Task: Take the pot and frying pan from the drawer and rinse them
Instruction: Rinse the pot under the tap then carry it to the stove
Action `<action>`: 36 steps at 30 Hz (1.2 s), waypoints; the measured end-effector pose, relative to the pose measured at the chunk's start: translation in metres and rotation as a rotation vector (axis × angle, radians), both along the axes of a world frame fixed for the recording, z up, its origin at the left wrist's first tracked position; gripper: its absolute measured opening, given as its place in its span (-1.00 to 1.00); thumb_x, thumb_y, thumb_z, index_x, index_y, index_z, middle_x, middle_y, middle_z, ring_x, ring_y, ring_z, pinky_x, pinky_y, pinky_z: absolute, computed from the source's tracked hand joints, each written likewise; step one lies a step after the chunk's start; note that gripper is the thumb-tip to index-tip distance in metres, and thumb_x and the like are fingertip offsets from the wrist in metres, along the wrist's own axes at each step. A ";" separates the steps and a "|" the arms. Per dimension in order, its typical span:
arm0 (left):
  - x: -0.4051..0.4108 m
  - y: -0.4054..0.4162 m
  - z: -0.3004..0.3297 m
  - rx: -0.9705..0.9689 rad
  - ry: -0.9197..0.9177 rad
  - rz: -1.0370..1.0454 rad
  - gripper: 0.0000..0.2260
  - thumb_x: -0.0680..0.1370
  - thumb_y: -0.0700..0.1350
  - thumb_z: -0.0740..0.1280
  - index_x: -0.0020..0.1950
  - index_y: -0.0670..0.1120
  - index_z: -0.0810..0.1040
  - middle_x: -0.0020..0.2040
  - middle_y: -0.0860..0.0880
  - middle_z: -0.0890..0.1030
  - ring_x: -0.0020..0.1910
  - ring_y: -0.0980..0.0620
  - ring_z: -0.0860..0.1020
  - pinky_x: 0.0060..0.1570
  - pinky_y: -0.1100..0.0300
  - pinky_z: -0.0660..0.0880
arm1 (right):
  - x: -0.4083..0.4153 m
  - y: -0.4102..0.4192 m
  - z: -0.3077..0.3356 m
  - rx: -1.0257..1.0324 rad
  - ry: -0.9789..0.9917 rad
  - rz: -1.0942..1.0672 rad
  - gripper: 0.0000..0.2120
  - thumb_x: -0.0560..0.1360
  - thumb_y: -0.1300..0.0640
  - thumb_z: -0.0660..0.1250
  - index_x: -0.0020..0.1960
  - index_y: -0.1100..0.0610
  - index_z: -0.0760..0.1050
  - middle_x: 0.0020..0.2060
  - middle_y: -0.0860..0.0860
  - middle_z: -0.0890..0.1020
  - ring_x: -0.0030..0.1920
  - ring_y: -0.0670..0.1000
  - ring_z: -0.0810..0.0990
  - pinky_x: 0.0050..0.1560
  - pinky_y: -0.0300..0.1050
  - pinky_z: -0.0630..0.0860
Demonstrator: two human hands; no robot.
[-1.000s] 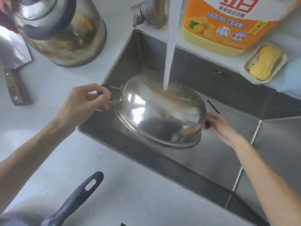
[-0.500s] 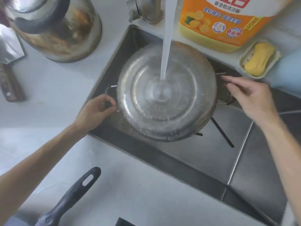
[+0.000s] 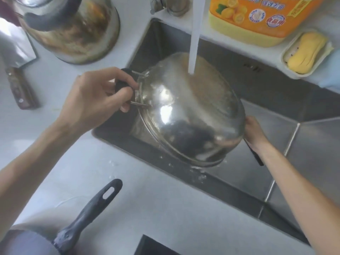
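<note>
Head view shows the pot (image 3: 185, 111) held bottom-up and tilted over the sink (image 3: 303, 162), with the tap's water stream (image 3: 194, 34) striking its upper side. The left hand (image 3: 93, 98) has its fingers (image 3: 127, 89) curled tight around the pot's black side handle. The right hand (image 3: 254, 133) sits at the opposite rim, its fingers hidden behind the pot, so their grip cannot be told. The frying pan handle (image 3: 90, 208) lies on the tabletop (image 3: 165, 208) near the lower left, apart from the sink. Judging by this, rinsing the pot's outside is underway; next would likely be turning it to wash the inside, then fetching the pan.
</note>
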State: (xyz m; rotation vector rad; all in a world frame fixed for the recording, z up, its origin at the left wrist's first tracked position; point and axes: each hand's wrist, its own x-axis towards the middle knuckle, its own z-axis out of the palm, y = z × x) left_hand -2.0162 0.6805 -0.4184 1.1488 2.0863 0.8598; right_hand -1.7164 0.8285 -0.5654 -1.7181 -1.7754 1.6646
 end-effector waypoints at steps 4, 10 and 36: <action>-0.013 -0.015 -0.034 -0.229 -0.127 0.073 -0.74 0.53 -0.28 0.23 -0.17 0.07 0.57 -0.44 0.03 0.65 -0.44 0.12 0.61 -0.37 0.35 0.54 | 0.000 0.026 0.026 0.122 0.040 -0.089 -0.70 0.53 0.21 0.23 -0.24 -0.07 0.61 -0.46 -0.25 0.61 -0.44 -0.27 0.46 -0.37 -0.33 0.37; -0.007 -0.033 -0.087 -0.488 -0.252 -0.041 -0.85 0.44 0.06 0.40 -0.06 0.06 0.51 -0.09 -0.23 0.65 -0.06 -0.23 0.64 0.11 -0.09 0.55 | -0.006 0.050 0.084 0.502 0.085 0.104 -0.78 0.50 0.12 0.24 -0.03 -0.14 0.61 -0.15 -0.43 0.62 0.03 -0.29 0.56 0.14 -0.35 0.40; -0.006 -0.013 -0.088 -0.603 -0.279 -0.142 -0.91 0.57 -0.12 0.28 -0.12 0.02 0.54 -0.27 -0.03 0.63 -0.23 0.02 0.62 -0.12 0.17 0.55 | 0.016 0.047 0.046 0.190 -0.089 -0.042 -0.76 0.48 0.15 0.28 -0.14 -0.18 0.61 -0.35 -0.19 0.66 -0.28 -0.22 0.57 -0.22 -0.31 0.45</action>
